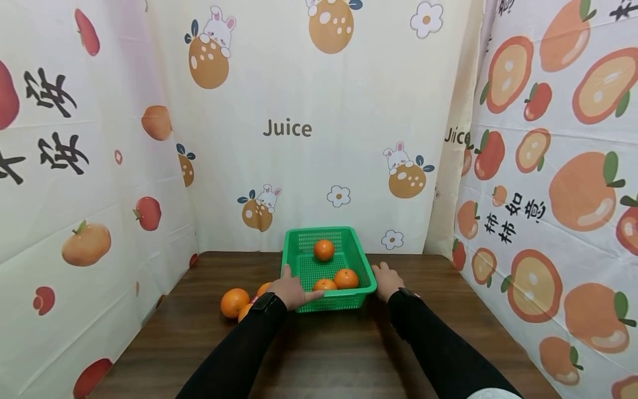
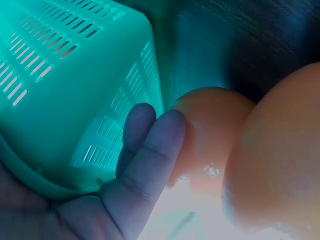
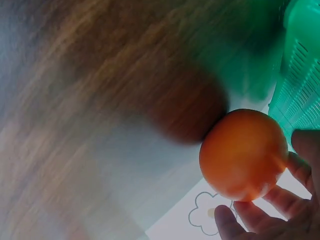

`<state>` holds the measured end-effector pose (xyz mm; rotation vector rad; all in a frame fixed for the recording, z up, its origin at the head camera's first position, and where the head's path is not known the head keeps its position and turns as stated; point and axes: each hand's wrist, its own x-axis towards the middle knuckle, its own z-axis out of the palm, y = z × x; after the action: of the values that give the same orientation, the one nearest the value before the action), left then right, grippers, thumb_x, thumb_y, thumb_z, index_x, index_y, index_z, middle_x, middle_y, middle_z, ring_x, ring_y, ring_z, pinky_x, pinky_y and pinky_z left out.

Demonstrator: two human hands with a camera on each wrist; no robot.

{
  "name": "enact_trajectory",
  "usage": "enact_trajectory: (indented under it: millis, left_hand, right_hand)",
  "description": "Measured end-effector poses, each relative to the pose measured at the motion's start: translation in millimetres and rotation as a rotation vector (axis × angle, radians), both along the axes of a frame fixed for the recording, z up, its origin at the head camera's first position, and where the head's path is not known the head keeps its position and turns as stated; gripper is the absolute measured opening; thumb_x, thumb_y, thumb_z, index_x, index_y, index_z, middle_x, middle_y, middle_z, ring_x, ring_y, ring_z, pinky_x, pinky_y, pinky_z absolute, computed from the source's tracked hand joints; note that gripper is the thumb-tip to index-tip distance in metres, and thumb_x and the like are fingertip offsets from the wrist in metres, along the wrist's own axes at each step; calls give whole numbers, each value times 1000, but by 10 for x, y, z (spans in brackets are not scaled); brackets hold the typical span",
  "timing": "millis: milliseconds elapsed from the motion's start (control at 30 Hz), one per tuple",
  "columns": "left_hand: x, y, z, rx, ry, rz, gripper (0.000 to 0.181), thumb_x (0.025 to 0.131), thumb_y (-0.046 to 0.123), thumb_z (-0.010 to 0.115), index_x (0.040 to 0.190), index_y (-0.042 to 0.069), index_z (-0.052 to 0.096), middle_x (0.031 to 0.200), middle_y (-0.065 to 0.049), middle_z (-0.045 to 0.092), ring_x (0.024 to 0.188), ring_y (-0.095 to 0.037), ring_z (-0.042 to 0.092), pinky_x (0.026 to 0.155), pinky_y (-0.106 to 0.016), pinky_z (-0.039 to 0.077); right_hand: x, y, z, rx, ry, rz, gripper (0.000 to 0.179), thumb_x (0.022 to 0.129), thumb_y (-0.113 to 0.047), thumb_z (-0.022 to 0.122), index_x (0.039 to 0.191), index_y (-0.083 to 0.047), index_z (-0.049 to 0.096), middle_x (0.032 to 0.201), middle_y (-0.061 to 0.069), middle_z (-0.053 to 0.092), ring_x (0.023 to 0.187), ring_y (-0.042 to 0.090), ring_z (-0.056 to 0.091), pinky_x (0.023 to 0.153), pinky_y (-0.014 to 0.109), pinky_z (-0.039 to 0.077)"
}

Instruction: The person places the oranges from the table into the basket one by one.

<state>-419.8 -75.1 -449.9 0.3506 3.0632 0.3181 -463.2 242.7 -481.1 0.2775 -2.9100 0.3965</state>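
My right grip (image 1: 386,280) is curled round an orange (image 3: 242,155) just outside the right wall of the green basket (image 1: 334,303); the close view there is blurred in part, so I can't say whether the fruit sits on the tabletop (image 1: 319,360) or is slightly off it. The basket wall stands between that orange and the three inside: a back orange (image 1: 324,250) towards the far wall, and a right-hand orange (image 1: 346,279) touching a front orange (image 1: 325,285) near the front wall. My left grip (image 1: 291,291) holds nothing, its fingers apart, thumb stretched along the front rim and index finger pointing up beside the left wall at the near corner. Tight against that hand are loose oranges: an outer orange (image 1: 235,302), an inner orange (image 1: 264,288) half behind my hand, and a lower orange (image 1: 244,312) cut off by my black sleeve (image 1: 239,354). Beyond the basket hangs a pale cloth (image 1: 359,94) reading "Juice", with a fruit-printed cloth (image 1: 583,191) along the right side.
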Motion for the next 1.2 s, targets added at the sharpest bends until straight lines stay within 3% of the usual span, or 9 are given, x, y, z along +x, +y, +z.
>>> enact_trajectory:
  millis: [133,233,467,700,900,1033,1200]
  left_hand:
    - [-28,11,-81,34,-18,11,107,88,94,45,142,5,67,174,-28,23,82,-25,69,75,-41,58]
    - [1,26,-62,28,-24,2,106,89,92,44,143,4,67,174,-27,23,81,-24,69,74,-40,58]
    - [51,27,27,-27,-14,-17,107,92,92,39,149,4,61,174,-27,24,82,-26,70,73,-38,58]
    - [-4,1,-14,-4,-16,-21,109,90,94,39,148,4,62,174,-28,22,85,-25,72,76,-40,59]
    - [19,-5,10,-3,-16,-20,111,89,94,40,149,4,61,174,-29,23,90,-28,72,83,-44,60]
    - [-2,-2,-8,9,-11,-17,109,89,94,42,147,4,63,173,-28,26,82,-26,69,78,-41,59]
    - [-57,0,-42,8,-7,-11,107,89,93,42,144,4,66,173,-28,26,75,-23,66,71,-38,57]
  right_hand:
    - [74,0,2,-29,41,7,36,91,-5,78,125,-7,69,111,15,57,90,34,60,84,54,55]
    - [101,26,11,-56,41,-8,40,84,-2,84,121,-6,69,110,13,60,91,33,62,86,53,56]
    - [113,115,33,-123,-5,-66,7,98,-6,74,102,-5,69,102,11,65,89,26,61,83,46,54]
    - [233,145,93,-146,-42,-80,16,93,-14,82,97,-4,71,98,10,69,87,25,64,80,43,55]
    - [357,105,208,-188,-139,-111,24,90,-16,85,82,-7,64,86,6,61,78,21,56,68,34,47]
    - [464,69,274,-183,-185,-132,29,88,-19,86,80,-7,61,81,6,59,73,20,55,64,31,43]
    - [534,51,275,-149,-176,-145,29,87,-23,87,83,-6,64,83,6,63,74,21,57,66,33,46]
